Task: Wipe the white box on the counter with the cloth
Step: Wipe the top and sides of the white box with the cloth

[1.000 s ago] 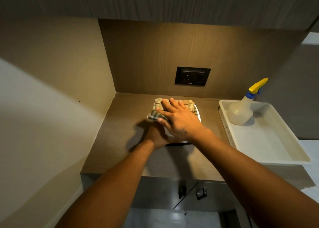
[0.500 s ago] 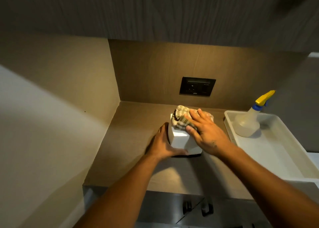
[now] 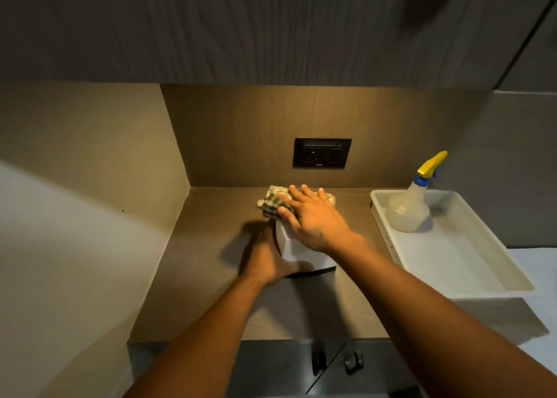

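A white box (image 3: 297,251) stands on the brown counter (image 3: 211,247) below a wall socket. My left hand (image 3: 268,256) clasps the box's left side and near corner. On top of the box lies a checked green and beige cloth (image 3: 272,202), bunched at the far edge. My right hand (image 3: 313,217) presses flat on the cloth with fingers spread, and covers most of the box's top.
A white tray (image 3: 470,262) sits on the right end of the counter, with a clear spray bottle (image 3: 410,208) with a yellow trigger in its far corner. A black socket plate (image 3: 322,153) is on the back wall. A side wall bounds the counter at left; cabinet handles (image 3: 352,361) lie below.
My right hand with the cloth slid from the box's left to its far edge. My left hand keeps its hold on the box's left side. The view shifted downward.
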`<control>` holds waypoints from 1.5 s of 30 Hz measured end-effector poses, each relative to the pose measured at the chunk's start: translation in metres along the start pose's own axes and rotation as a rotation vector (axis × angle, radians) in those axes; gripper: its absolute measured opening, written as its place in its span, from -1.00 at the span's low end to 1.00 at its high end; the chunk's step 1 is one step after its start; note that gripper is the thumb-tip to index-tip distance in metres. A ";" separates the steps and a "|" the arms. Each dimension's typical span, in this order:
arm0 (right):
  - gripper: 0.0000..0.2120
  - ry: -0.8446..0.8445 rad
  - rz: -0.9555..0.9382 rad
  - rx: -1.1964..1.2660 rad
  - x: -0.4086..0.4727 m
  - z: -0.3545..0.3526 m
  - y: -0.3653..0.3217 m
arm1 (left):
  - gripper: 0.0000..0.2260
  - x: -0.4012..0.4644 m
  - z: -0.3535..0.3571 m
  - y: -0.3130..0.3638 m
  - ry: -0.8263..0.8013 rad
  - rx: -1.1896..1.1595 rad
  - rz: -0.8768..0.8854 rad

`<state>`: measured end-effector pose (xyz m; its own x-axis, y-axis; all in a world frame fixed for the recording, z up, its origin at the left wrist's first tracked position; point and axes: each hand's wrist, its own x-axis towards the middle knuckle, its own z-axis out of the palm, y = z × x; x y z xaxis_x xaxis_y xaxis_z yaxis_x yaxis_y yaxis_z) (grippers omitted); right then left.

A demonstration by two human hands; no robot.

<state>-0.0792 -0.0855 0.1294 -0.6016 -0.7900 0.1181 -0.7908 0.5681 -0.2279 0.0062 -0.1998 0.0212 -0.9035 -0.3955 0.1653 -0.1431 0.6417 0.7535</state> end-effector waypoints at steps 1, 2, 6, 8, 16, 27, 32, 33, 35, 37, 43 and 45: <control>-0.45 0.001 0.039 0.027 0.001 -0.001 0.006 | 0.10 -0.001 0.002 -0.003 -0.001 -0.020 -0.017; -0.44 0.001 0.073 0.044 0.002 -0.001 0.013 | 0.07 -0.001 0.003 -0.006 -0.007 -0.063 -0.027; -0.43 0.010 0.121 0.086 -0.015 -0.002 0.033 | 0.04 -0.001 -0.001 -0.008 -0.016 -0.119 -0.029; -0.42 0.043 0.092 0.118 -0.034 0.002 0.036 | 0.05 0.000 0.000 -0.008 -0.033 -0.118 -0.033; -0.44 0.039 -0.091 -0.058 -0.046 0.005 -0.005 | -0.04 0.002 0.003 -0.002 -0.062 -0.108 0.065; -0.46 -0.036 0.083 0.044 -0.004 -0.006 0.026 | 0.07 0.001 0.003 -0.010 -0.027 -0.164 -0.039; -0.46 0.024 0.056 0.092 -0.041 -0.003 0.027 | 0.01 0.003 0.004 -0.008 -0.020 -0.183 -0.017; -0.47 0.045 0.013 0.060 -0.047 -0.001 0.021 | 0.00 0.003 0.004 -0.007 -0.027 -0.181 -0.003; -0.47 0.064 -0.076 -0.026 -0.052 0.001 0.005 | -0.02 0.003 0.004 -0.005 -0.060 -0.207 0.028; -0.47 0.047 -0.117 -0.079 -0.046 0.002 -0.007 | -0.05 0.003 0.005 -0.003 -0.065 -0.163 0.083; -0.48 -0.024 -0.058 -0.050 -0.009 -0.006 -0.002 | 0.05 0.001 0.001 0.003 -0.037 -0.114 -0.036; -0.47 -0.035 0.002 -0.018 -0.002 -0.007 0.011 | 0.05 -0.002 -0.001 0.001 -0.033 -0.117 -0.063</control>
<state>-0.0877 -0.0758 0.1334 -0.5988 -0.7965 0.0839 -0.7920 0.5732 -0.2102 0.0082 -0.1987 0.0224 -0.9071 -0.4097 0.0961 -0.1533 0.5343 0.8313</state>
